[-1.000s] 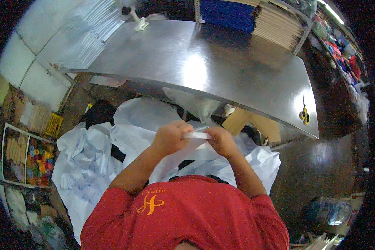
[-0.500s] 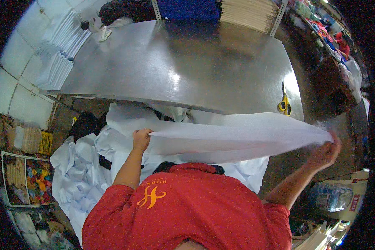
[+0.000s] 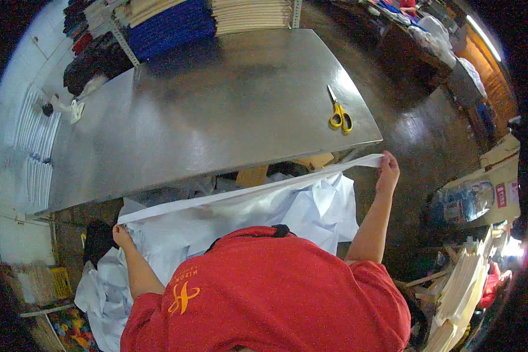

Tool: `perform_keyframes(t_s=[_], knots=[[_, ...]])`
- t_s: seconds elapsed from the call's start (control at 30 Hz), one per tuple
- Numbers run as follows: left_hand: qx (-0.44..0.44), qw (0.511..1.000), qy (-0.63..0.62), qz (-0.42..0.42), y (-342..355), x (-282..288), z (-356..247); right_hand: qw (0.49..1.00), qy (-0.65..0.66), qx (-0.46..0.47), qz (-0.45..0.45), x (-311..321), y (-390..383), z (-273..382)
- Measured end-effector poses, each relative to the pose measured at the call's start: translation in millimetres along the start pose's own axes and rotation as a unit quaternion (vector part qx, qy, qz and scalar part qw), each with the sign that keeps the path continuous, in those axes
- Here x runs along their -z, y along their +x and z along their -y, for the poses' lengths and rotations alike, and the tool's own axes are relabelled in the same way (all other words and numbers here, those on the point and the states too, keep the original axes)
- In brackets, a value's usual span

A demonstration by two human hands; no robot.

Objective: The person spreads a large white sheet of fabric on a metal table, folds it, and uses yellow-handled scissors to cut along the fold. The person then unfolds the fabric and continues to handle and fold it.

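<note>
White sheet (image 3: 240, 208) spans 10 to 2 o'clock from red shirt (image 3: 276, 287), far edge near straight. Left hand (image 3: 122, 236), 10 o'clock: closed on one end. Right hand (image 3: 388, 171), 2 o'clock: pinching the other. Beyond, 12 o'clock: metal table (image 3: 217, 117); on it, 1 o'clock, yellow-handled scissors (image 3: 337, 112).

Desk (image 3: 217, 129): grey metal top, shiny. Yellow-handled scissors (image 3: 338, 110) flat at 3 o'clock, near the end edge, tip toward 11. White folded stacks (image 3: 38, 126) at 8–9 o'clock, small white item (image 3: 77, 111) just beside them, kind unclear. Blue stack (image 3: 173, 30) at 11–12, cream stack (image 3: 251, 14) at 12–1; can't tell if those two sit on desk or rack.
</note>
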State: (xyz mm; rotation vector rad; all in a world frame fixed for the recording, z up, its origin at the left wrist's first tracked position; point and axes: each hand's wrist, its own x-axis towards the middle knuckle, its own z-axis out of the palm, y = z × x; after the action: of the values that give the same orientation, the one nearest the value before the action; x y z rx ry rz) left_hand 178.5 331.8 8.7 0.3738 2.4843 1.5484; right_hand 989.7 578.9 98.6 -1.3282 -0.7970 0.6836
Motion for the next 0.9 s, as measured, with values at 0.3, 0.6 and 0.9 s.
perform_keyframes(t_s=[0.3, 0.6, 0.9], knots=[[-0.072, 0.913, 0.397, -0.056, -39, -35, -46, 0.981, -0.123, -0.029, -0.146, -16, 80, -49], [-0.193, 0.918, 0.347, 0.012, -8, -2, -56, 0.947, -0.268, -0.03, -0.176, -5, 112, -82], [-0.32, 0.884, 0.33, 0.091, 21, 14, -73, 0.969, -0.203, -0.121, -0.073, 7, 117, -72]])
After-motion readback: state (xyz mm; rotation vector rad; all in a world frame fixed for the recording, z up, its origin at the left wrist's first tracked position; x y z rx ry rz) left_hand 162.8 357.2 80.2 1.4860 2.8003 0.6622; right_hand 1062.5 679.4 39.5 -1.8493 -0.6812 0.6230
